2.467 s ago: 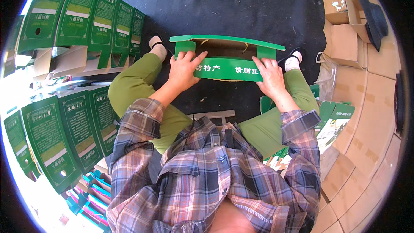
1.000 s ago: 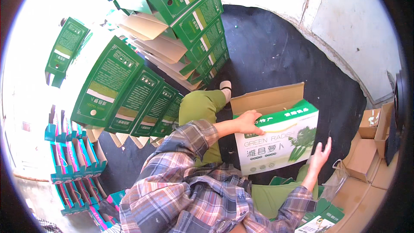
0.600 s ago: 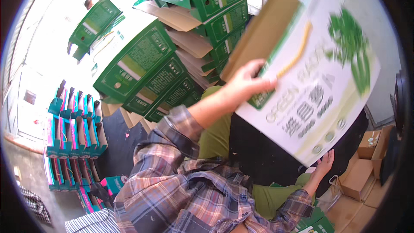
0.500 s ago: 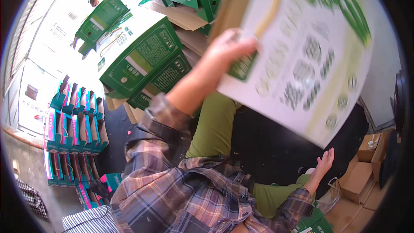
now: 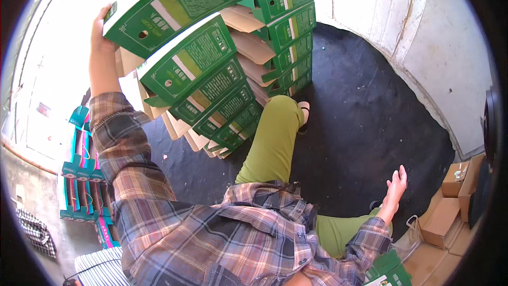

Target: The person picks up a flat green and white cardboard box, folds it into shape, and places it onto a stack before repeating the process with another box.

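Observation:
My left hand (image 5: 102, 34) reaches far forward and to the left, its fingers closed on the left end of a green-and-white carton (image 5: 174, 13). This carton sits at the top of a stack of similar flattened-looking green cartons (image 5: 185, 74); whether it rests fully on the one below is not clear. Its printed green side with a small round hole faces me, and its top runs out of the picture. Over my lap at the right, my right hand (image 5: 394, 188) is held up, fingers stretched out and nothing in it.
Behind the near stack stands a second stack of green cartons (image 5: 288, 32). Teal-and-pink boxes (image 5: 82, 180) are piled at the left. Brown cardboard boxes (image 5: 439, 222) lie at the lower right, with a green carton (image 5: 389, 270) near my right sleeve. A black mat (image 5: 365, 106) covers the floor up to a white wall (image 5: 444, 47).
My left hand has swung a carton from the upper right over to the top of the left stack. My right hand has stayed almost where it was.

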Tool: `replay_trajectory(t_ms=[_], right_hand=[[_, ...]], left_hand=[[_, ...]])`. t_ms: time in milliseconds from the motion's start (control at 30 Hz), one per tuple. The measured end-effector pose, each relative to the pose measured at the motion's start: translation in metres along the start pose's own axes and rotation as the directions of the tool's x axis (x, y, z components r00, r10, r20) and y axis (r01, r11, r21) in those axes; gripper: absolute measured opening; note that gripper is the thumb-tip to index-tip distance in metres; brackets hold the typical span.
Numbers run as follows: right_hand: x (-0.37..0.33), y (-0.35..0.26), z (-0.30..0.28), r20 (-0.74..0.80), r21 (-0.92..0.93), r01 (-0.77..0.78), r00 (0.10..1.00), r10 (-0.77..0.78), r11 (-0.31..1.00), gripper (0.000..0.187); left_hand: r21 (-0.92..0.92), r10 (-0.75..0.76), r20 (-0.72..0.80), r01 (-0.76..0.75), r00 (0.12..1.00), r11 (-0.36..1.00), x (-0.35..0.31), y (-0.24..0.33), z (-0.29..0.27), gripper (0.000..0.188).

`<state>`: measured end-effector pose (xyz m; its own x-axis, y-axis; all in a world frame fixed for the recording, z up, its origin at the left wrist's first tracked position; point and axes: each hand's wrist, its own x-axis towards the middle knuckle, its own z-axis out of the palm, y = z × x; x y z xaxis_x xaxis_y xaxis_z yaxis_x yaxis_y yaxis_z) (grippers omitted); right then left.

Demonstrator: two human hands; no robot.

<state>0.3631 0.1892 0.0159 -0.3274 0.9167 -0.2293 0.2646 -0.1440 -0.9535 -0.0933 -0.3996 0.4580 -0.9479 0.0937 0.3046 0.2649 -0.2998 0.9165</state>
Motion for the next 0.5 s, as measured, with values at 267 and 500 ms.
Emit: replay_trajectory(t_ms=[267, 500], right_hand=[[0.018, 0.023, 0.004, 0.106, 0.005, 0.007, 0.994, -0.008, 1.0, 0.044], [0.007, 0.013, 0.0, 0.093, -0.052, 0.007, 0.996, -0.002, 0.999, 0.045]], left_hand=[[-0.355, -0.199, -0.384, 0.054, 0.902, 0.933, 0.05, -0.025, -0.142, 0.033], [-0.382, -0.187, -0.453, -0.001, 0.872, 0.924, 0.052, -0.03, -0.11, 0.036]])
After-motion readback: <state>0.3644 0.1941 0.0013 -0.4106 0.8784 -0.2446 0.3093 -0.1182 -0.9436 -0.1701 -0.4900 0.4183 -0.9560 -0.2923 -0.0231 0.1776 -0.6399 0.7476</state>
